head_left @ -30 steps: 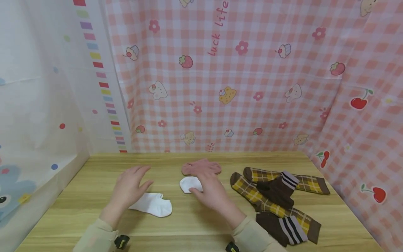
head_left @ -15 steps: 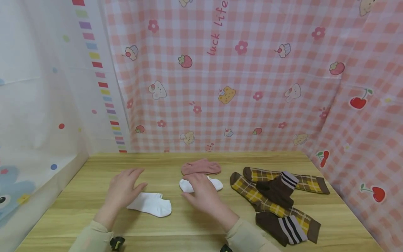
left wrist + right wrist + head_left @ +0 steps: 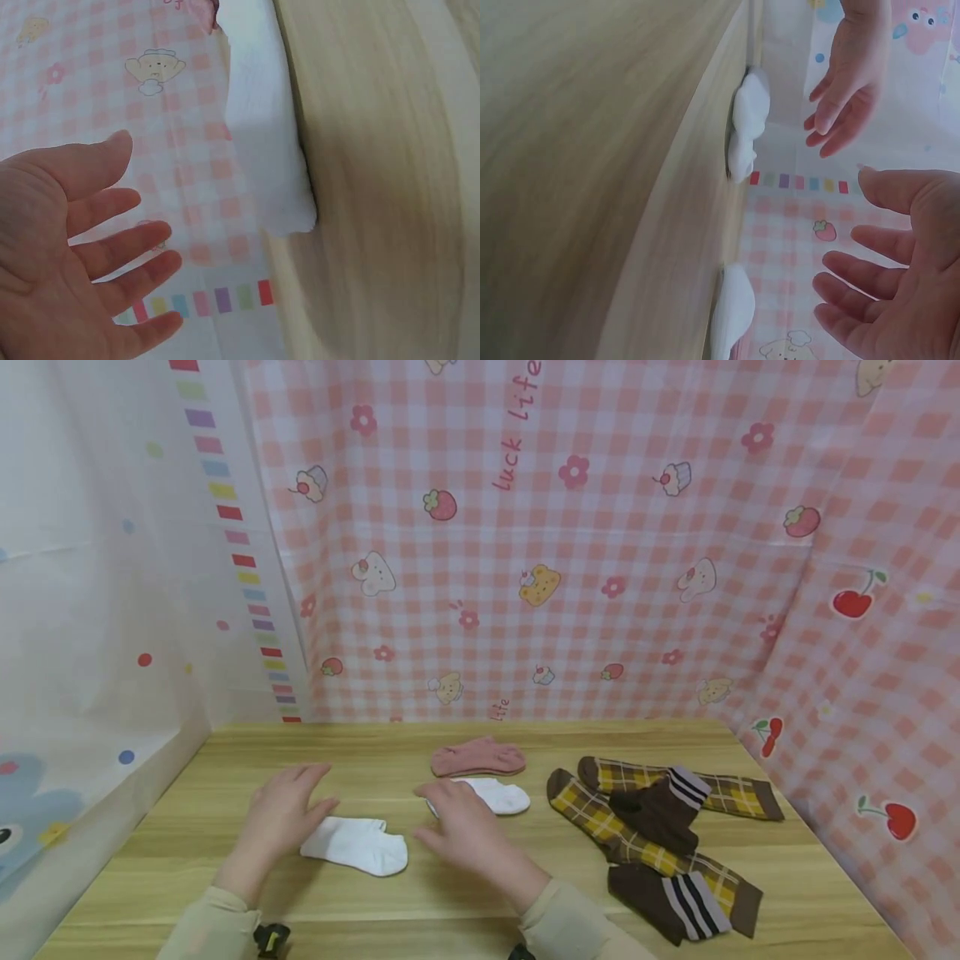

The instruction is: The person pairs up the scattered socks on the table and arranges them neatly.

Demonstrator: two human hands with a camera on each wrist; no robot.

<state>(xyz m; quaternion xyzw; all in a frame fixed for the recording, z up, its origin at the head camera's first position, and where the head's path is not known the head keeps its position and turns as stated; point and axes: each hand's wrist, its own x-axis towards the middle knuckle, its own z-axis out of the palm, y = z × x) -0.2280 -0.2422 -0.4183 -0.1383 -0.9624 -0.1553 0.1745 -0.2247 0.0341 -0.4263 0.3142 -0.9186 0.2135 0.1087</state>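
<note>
Head view: the right hand (image 3: 472, 831) has shifted left, so the far white sock (image 3: 502, 797) shows its right end, which it hid a second ago; only the left end is covered from here. The left hand (image 3: 277, 818) has drifted left too, near the near white sock (image 3: 356, 845). Fingers of both are spread and loose, apart from the socks in the wrist views. Both socks lie flat on the table (image 3: 247, 752), unmoved. "Luck life" runs up the checked cloth (image 3: 480, 547); "life" repeats lower.
</note>
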